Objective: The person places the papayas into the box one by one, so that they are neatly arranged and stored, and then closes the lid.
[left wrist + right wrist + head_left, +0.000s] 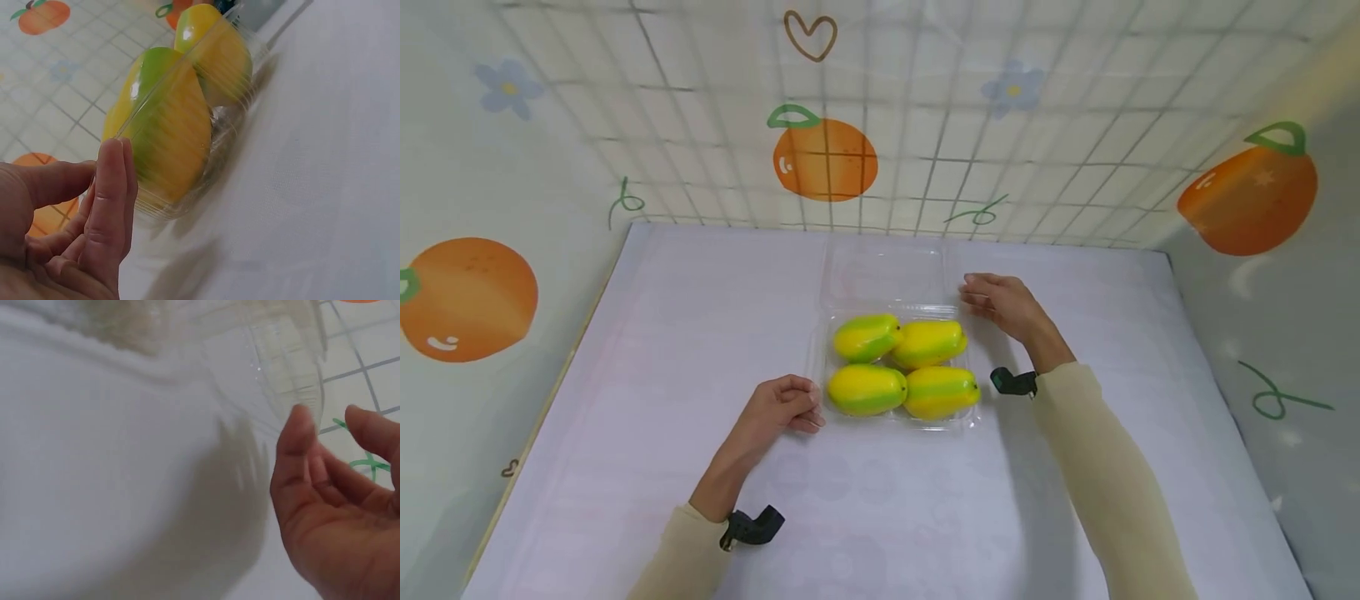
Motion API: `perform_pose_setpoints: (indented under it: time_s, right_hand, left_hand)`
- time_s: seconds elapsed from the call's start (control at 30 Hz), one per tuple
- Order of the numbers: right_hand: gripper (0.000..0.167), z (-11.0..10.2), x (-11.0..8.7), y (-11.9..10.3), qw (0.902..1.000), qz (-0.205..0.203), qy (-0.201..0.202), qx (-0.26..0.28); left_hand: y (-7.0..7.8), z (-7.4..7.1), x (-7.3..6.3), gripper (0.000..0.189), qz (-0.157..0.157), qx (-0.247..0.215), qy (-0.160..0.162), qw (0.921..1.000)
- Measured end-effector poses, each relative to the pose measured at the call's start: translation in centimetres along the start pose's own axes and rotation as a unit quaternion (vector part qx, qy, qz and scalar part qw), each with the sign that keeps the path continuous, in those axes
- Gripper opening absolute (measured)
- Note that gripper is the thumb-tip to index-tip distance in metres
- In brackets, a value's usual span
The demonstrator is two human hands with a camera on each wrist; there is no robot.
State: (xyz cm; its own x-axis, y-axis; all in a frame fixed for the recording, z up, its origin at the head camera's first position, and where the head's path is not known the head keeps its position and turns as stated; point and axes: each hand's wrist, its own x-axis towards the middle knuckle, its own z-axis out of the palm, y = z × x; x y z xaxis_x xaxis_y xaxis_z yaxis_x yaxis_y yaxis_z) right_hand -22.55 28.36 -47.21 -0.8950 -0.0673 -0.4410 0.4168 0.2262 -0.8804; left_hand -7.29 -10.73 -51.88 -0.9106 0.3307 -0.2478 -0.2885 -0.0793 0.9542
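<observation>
Several yellow-green papaya-like fruits [867, 390] lie in two rows in a clear plastic clamshell box [951, 425]. The box's transparent lid [883, 271] is folded back, away from the person. My left hand [784, 404] is at the box's left side; its thumb and fingers [109, 194] pinch the rim beside a fruit [165, 125]. At the lid's right edge is my right hand [1003, 304], its fingers [294, 450] against the clear plastic and its thumb held apart from them. Contact there is partly blurred in the right wrist view.
The box stands on a white-covered table [700, 317]. Behind it rises a grid-patterned curtain [910, 125] with printed oranges, and pale printed sheets hang at both sides. Each wrist wears a small black camera mount [752, 527].
</observation>
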Motion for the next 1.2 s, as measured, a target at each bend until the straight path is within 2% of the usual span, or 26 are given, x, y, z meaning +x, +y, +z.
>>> perform_pose_setpoints:
  time_s: [0.1,0.3,0.43,0.57,0.7,0.9,1.07,1.2]
  right_hand:
    - [0.055,0.0,0.4,-0.2,0.9999,-0.008,-0.004,0.015]
    - [0.05,0.1,0.1,-1.0,0.9996,-0.028,0.0,0.006]
    - [0.052,-0.1,-0.6,-1.1,0.9975,-0.065,0.005,-0.026]
    - [0.045,-0.2,-1.8,-1.1,0.989,-0.122,0.022,-0.081]
    - [0.032,0.0,-3.6,-0.7,0.9708,-0.194,0.044,-0.134]
    - [0.019,0.5,-6.3,1.2,0.9338,-0.284,0.093,-0.197]
    - [0.017,1.3,-8.4,3.5,0.9067,-0.311,0.13,-0.253]
    - [0.019,2.0,-9.5,5.4,0.8943,-0.321,0.137,-0.28]
  left_hand:
    - [-0.2,0.1,0.0,0.022,0.002,-0.001,0.002,1.0]
    - [-0.1,0.6,-0.1,0.021,-0.003,-0.013,0.014,0.9998]
    - [-0.1,0.9,-0.2,0.021,-0.007,-0.014,0.023,0.9996]
    - [-0.1,1.0,-0.3,0.019,-0.007,-0.023,0.03,0.9993]
    - [-0.4,1.0,-0.3,0.018,-0.01,-0.03,0.037,0.9988]
    - [-0.6,1.1,-0.4,0.021,-0.017,-0.043,0.044,0.998]
    - [-0.7,1.1,-0.4,0.022,-0.018,-0.049,0.048,0.9975]
    - [-0.7,1.2,-0.5,0.022,-0.019,-0.057,0.051,0.9969]
